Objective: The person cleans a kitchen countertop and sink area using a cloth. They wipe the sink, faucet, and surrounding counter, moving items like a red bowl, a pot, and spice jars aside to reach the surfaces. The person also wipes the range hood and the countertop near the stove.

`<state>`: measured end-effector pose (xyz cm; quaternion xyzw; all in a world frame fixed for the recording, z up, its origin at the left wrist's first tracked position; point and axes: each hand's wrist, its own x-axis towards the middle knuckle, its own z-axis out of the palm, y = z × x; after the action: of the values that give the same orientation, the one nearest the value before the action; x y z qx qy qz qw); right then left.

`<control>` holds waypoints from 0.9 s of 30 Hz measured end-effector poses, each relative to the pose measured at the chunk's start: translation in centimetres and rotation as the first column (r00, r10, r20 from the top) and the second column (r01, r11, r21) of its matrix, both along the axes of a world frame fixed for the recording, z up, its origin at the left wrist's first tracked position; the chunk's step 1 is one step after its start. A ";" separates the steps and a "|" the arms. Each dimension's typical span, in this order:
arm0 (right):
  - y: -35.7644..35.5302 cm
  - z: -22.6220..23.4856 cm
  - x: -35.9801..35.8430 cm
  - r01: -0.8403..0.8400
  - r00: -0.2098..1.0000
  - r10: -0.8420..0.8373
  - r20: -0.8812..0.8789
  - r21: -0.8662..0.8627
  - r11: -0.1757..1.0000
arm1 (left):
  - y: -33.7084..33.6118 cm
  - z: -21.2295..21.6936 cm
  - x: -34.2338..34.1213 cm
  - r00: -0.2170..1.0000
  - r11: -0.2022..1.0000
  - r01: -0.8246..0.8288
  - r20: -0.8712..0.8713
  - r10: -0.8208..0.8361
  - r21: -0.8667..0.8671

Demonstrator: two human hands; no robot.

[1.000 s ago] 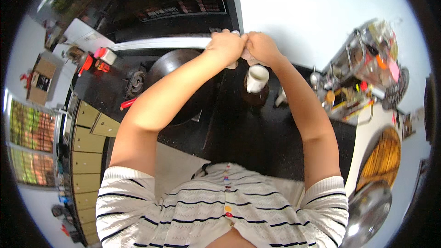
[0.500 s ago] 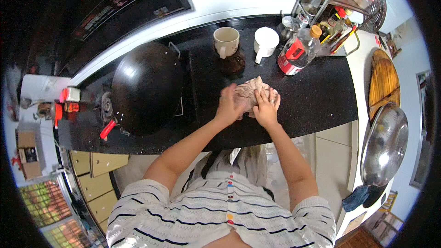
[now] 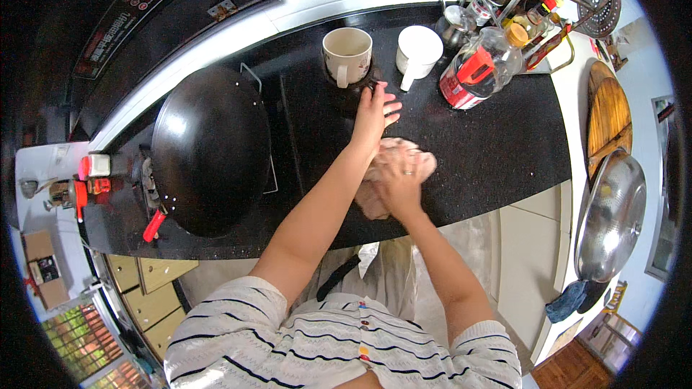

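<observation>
The cloth [image 3: 375, 198], a pinkish crumpled rag, lies on the black countertop [image 3: 490, 151] near its front edge, pressed down under the right hand. Far to the left, red-handled bits [image 3: 153, 225] sit beside a big dark wok [image 3: 211, 150] that rests on the stove with its wire handle toward the middle. Next along, the left hand [image 3: 373, 114] reaches forward with fingers spread and flat, palm down on the counter; it holds nothing and lies just in front of a beige mug [image 3: 347, 54], close to its base but apart from the cloth. The right hand [image 3: 400, 173] lies flat on top of the cloth, fingers loosely extended, a ring on one finger, bearing on the rag rather than closing round it. Beyond it stands a white cup [image 3: 418, 49], then a clear bottle with a red label [image 3: 472, 72] lying tilted against a wire rack of bottles [image 3: 533, 0]. At the far right a round wooden board [image 3: 609, 112] and a metal lid [image 3: 613, 216] rest on a pale surface
</observation>
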<state>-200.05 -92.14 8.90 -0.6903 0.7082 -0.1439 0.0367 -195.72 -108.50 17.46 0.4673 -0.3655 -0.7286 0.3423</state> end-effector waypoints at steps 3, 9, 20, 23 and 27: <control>-0.7 0.7 -2.8 0.334 0.942 -0.333 0.051 -0.017 0.942 | -0.2 -0.9 -0.9 0.995 0.991 -0.090 -0.024 0.093 0.095; 2.1 2.4 3.2 0.178 0.964 -0.179 0.196 0.023 0.984 | 1.8 -2.5 5.1 0.997 0.997 -0.079 -0.025 0.079 0.028; -15.5 -0.8 2.9 0.227 0.974 -0.227 0.024 -0.027 0.973 | 1.9 3.8 12.7 0.994 0.988 0.046 0.102 -0.031 -0.146; -24.6 -3.9 0.4 0.316 0.948 -0.318 0.000 -0.124 0.941 | 1.0 6.2 11.8 0.999 0.992 0.040 0.012 -0.039 -0.118; -33.4 -2.9 -0.6 0.519 0.852 -0.522 0.034 -0.180 0.835 | 0.2 8.0 11.7 0.997 0.997 0.004 -0.075 -0.010 -0.077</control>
<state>-200.64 -125.58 6.04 -0.4733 0.8531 -0.2069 -0.0733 -184.02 -108.29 25.42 0.4249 -0.3817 -0.7321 0.3711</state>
